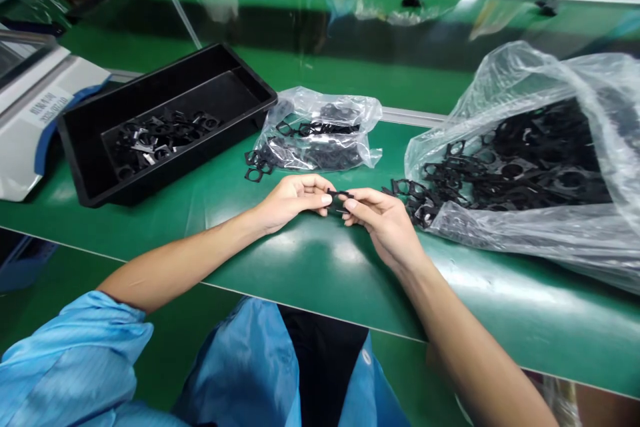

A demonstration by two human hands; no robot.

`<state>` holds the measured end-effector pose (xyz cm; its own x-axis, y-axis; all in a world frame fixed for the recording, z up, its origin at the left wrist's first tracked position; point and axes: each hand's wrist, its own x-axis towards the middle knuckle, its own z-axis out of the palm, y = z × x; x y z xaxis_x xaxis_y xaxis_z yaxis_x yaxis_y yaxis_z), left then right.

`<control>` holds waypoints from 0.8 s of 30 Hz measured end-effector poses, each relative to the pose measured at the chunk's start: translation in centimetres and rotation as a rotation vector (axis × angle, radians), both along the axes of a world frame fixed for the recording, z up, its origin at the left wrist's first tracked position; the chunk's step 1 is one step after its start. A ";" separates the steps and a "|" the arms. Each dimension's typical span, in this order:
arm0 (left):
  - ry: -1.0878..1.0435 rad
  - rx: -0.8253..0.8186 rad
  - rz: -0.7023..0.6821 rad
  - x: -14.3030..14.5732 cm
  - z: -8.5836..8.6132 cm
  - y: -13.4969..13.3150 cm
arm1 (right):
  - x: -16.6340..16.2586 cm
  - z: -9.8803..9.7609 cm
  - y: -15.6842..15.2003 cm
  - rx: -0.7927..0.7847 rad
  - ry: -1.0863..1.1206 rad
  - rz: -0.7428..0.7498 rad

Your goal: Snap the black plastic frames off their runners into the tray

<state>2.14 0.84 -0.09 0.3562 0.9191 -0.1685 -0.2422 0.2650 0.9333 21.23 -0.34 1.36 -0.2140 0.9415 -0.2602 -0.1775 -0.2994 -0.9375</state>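
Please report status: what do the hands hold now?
Left hand, right hand: both pinching small black plastic piece. Loose black pieces beside right hand.

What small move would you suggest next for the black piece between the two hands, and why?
I would probably lower the small black frame into the black tray. The left hand and right hand pinch it at the fingertips, so it seems ready to move, and the tray holds similar black frames.
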 end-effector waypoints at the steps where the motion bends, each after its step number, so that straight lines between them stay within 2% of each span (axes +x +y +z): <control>1: 0.003 0.008 0.012 0.0 0.0 0.0 | 0.0 0.1 0.0 0.004 -0.011 -0.010; 5: 0.035 0.068 0.052 0.1 -0.2 0.0 | 0.0 0.2 -0.1 0.053 -0.069 -0.015; 18: 0.082 0.097 -0.070 0.0 -0.3 -0.2 | -0.1 0.4 -0.3 0.136 -0.138 -0.045; 21: 0.200 0.239 0.030 0.0 -0.7 -0.4 | -0.1 0.2 -0.2 0.116 -0.141 -0.059; 24: 0.396 0.586 0.207 0.0 -0.7 -0.7 | 0.0 0.2 -0.1 0.118 -0.161 -0.091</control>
<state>2.17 0.13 -0.79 0.1804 0.9395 0.2911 0.1517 -0.3190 0.9355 21.22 -0.45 1.54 -0.0915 0.9810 -0.1711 -0.0434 -0.1756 -0.9835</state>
